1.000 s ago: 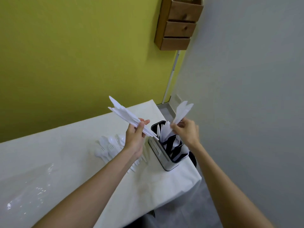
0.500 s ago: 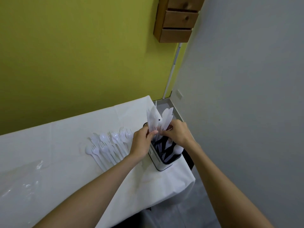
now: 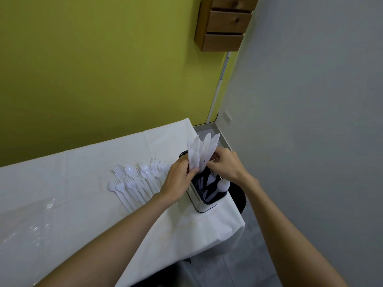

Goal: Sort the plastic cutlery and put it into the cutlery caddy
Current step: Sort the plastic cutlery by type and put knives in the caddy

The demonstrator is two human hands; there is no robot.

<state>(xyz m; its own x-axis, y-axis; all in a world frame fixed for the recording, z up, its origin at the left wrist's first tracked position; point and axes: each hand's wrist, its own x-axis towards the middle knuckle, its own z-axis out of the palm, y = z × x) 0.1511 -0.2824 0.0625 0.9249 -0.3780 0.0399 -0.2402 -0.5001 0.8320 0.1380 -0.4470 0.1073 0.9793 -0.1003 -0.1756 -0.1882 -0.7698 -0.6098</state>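
Note:
A cutlery caddy (image 3: 202,206), pale outside and black inside, stands near the right end of the table. Both hands hold a bundle of white plastic knives (image 3: 200,151) upright over its far compartment, blades pointing up. My left hand (image 3: 179,179) grips the bundle from the left; my right hand (image 3: 227,165) pinches it from the right. A white spoon (image 3: 223,185) and other cutlery stand in the nearer compartments. Several white forks and spoons (image 3: 136,181) lie in a loose row on the table left of the caddy.
The table wears a white cloth (image 3: 83,172) and ends just right of the caddy. Clear plastic wrap (image 3: 31,226) lies at the near left. A wooden drawer unit (image 3: 224,23) hangs on the green wall. A grey wall stands at the right.
My hands came together from holding separate knife bundles apart. The left bundle swung upright and joined the right one over the caddy's far compartment.

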